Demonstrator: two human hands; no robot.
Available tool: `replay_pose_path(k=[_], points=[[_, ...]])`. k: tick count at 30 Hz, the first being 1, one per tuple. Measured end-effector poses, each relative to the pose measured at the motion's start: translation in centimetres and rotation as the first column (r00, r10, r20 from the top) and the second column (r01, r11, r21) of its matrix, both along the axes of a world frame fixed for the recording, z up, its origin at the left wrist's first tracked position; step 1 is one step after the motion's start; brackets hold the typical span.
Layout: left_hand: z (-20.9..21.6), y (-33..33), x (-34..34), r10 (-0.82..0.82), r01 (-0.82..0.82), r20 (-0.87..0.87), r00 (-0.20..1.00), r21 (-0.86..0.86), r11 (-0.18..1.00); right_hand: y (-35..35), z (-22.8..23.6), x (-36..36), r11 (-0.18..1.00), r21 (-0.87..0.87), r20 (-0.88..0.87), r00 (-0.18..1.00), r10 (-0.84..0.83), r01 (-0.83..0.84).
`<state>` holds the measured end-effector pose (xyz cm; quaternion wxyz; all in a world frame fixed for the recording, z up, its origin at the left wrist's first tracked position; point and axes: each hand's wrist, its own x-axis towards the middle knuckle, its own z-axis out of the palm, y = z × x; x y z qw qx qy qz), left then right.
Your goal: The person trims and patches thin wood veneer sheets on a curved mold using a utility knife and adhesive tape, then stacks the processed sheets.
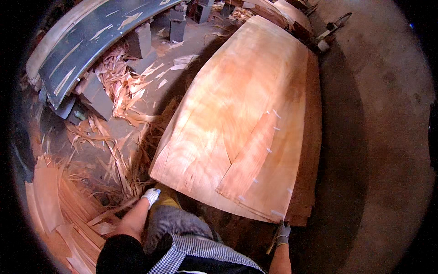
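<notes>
A tall stack of pale wood veneer sheets [237, 105] stands in front of me. On its top sheet, a narrower reddish veneer strip [248, 155] lies toward the right, with short whitish tape pieces along its right side. My right hand [283, 232], in a grey glove, is closed at the near right corner of the stack. A thin, narrow object [272, 242] sticks out from it; its kind is unclear. Beside my knee, just off the near left corner, my left hand [151, 195] in a white glove has its fingers together. What it holds, if anything, is hidden.
Torn veneer scraps [121, 86] litter the floor at left. More long veneer pieces [68, 205] are heaped at lower left. A dark, curved-looking board [96, 41] stands beyond them on blocks [177, 27]. Concrete floor [388, 114] stretches along the right.
</notes>
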<state>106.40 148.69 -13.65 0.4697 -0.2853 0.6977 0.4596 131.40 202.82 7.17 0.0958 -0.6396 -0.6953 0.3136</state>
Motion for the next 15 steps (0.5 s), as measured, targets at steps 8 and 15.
replay_pose_path(k=[8,15], points=[[-7.1,1.0,1.9,0.748,-0.816,0.327,0.577,0.207,0.540,4.7,-8.6,4.8,0.969,0.228,0.215,0.975,0.046,-0.096],[-4.8,2.9,0.1,0.922,-0.770,0.268,0.281,0.636,0.050,3.0,-9.7,2.6,0.995,0.095,0.053,0.998,0.017,-0.022]])
